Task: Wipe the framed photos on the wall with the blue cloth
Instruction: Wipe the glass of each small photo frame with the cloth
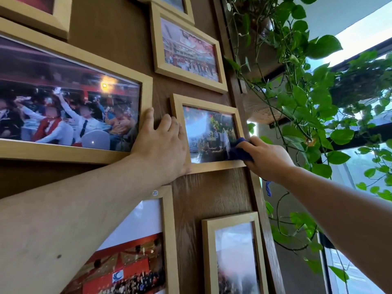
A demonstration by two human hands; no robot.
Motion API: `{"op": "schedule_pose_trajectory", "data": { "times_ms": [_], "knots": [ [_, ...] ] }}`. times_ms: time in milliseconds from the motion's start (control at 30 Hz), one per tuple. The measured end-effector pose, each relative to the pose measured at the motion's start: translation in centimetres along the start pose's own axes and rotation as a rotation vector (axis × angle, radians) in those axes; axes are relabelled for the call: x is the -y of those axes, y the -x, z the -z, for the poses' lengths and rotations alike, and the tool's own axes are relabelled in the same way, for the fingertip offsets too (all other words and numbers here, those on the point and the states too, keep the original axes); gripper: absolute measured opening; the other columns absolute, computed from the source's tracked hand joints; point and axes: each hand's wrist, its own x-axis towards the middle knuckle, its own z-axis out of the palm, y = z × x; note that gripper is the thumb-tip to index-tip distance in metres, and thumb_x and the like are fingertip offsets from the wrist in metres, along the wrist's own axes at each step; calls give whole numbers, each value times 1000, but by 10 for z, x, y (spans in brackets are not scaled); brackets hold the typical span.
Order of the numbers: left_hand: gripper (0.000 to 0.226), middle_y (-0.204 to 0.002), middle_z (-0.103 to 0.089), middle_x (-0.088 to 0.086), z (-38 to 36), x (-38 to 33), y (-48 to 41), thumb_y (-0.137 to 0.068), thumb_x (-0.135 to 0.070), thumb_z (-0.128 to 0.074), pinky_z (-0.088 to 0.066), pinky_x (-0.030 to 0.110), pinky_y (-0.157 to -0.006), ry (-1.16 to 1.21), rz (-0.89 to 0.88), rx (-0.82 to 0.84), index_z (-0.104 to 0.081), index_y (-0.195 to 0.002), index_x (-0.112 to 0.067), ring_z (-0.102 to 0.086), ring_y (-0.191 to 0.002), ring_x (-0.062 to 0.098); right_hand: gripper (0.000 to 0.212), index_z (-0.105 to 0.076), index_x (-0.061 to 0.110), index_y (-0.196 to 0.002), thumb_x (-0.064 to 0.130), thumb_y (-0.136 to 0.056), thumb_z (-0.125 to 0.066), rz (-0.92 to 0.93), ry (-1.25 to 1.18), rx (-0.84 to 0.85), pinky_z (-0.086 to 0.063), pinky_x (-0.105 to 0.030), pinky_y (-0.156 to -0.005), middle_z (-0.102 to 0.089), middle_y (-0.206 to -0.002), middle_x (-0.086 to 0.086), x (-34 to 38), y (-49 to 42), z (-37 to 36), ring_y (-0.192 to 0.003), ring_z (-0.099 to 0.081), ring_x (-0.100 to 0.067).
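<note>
daylight frm window [360,28] R | glass glare | edges warped, soft

Free room: bare wood wall [207,192] below the small frame [206,132], down to the lower frame [233,251]; a narrow strip between the small frame and the big frame [70,98], filled by my left hand [163,145]. Obstacles: upper frame [186,49] close above; hanging vine [307,98] and wooden shelf [261,111] crowding just right of my right hand [269,160].
</note>
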Motion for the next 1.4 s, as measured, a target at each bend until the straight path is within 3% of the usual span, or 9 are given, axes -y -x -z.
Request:
{"op": "schedule_pose_trajectory", "data": {
  "times_ms": [167,367,700,833,900,1000,1133,1233,1400],
  "knots": [
    [89,-146,-39,17,20,36,23,-82,-69,-24,-22,57,-112,37,-104,-106,-30,-142,-4,-32,-134,32,42,-46,27,-126,35,-87,-57,28,-99,-162,-48,-37,-54,-53,-114,-4,42,-11,38,-76,-61,-34],
    [82,-145,-42,16,46,106,64,-85,-66,-32,-26,53,-112,19,-76,-139,-34,-141,-7,-35,-134,32,42,-43,30,-125,35,-84,-56,129,-285,-355,-49,-40,-54,-52,-110,-4,125,-46,109,-75,-58,-34],
    [94,-152,-30,12,68,216,128,-77,-73,-28,-21,48,-115,-31,64,-32,-25,-145,-9,-22,-140,30,43,-41,35,-123,35,-84,-60,154,-493,-475,-50,-41,-53,-50,-106,-2,257,-88,181,-75,-56,-27],
    [108,-156,-22,12,59,234,145,-68,-82,-10,-16,51,-116,-10,144,36,-19,-147,-9,-13,-143,29,46,-45,31,-125,29,-82,-62,173,-519,-462,-40,-32,-51,-50,-109,-5,295,-101,199,-77,-56,-29],
    [114,-157,-18,14,53,237,151,-65,-86,-7,-13,53,-116,-7,180,59,-16,-147,-8,-9,-145,30,45,-42,32,-125,30,-83,-60,184,-538,-442,-47,-35,-54,-49,-112,-4,313,-106,204,-81,-57,-29],
    [114,-157,-19,14,43,237,156,-66,-88,-12,-9,55,-116,4,203,48,-14,-148,-8,-10,-145,30,42,-38,32,-124,32,-86,-57,167,-523,-445,-52,-40,-56,-49,-111,-4,330,-108,202,-81,-56,-26],
    [108,-157,-20,12,37,236,153,-70,-86,-23,-6,59,-115,43,183,15,-11,-148,-12,-9,-145,29,43,-36,32,-125,32,-87,-56,133,-483,-429,-41,-28,-50,-48,-110,-4,323,-108,190,-74,-50,-20],
    [104,-156,-24,11,35,234,151,-72,-84,-26,-6,63,-113,60,157,8,-13,-148,-13,-11,-145,29,42,-38,33,-123,33,-85,-56,29,-400,-386,-32,-24,-46,-50,-110,-4,298,-103,181,-70,-49,-23],
    [106,-154,-26,13,33,233,148,-73,-83,-31,-7,64,-113,59,151,17,-13,-147,-10,-13,-144,30,39,-37,32,-122,32,-86,-51,-257,-249,-196,-51,-40,-57,-50,-111,-7,248,-84,161,-73,-58,-31]
  ]
}}
